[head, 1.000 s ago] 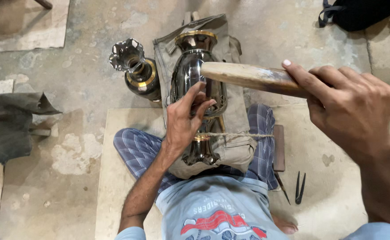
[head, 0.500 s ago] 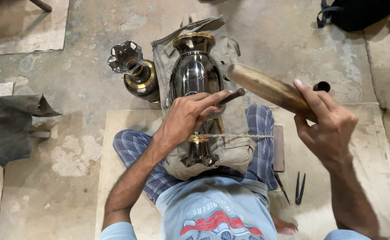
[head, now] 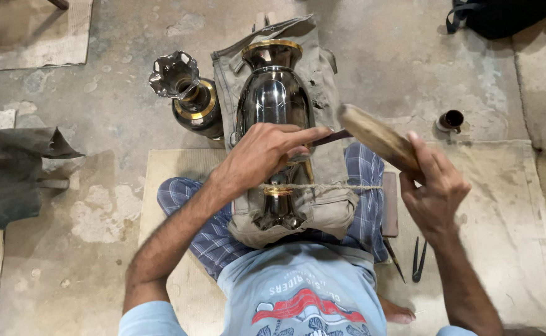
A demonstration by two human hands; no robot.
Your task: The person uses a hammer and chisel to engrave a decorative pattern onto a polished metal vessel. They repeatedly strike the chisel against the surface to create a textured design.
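A dark shiny metal vase (head: 274, 99) with brass bands lies on a grey cloth cushion (head: 322, 168) across my lap, tied down by a string (head: 341, 186). My left hand (head: 263, 155) rests on the vase's lower body and pinches a thin dark chisel (head: 332, 137) against it. My right hand (head: 434, 190) grips a wooden mallet (head: 375, 134), whose blurred head is close to the chisel's outer end.
A second dark vase (head: 189, 96) with a fluted rim stands upright to the left. A small dark cup (head: 451, 119) sits on the concrete floor at right. Thin metal tools (head: 417, 261) and a flat wooden block (head: 389, 205) lie on the beige mat (head: 509, 218). Folded dark cloth (head: 8, 174) lies far left.
My right hand has swung the mallet down and leftward toward the chisel. My left hand has stayed on the vase, holding the chisel.
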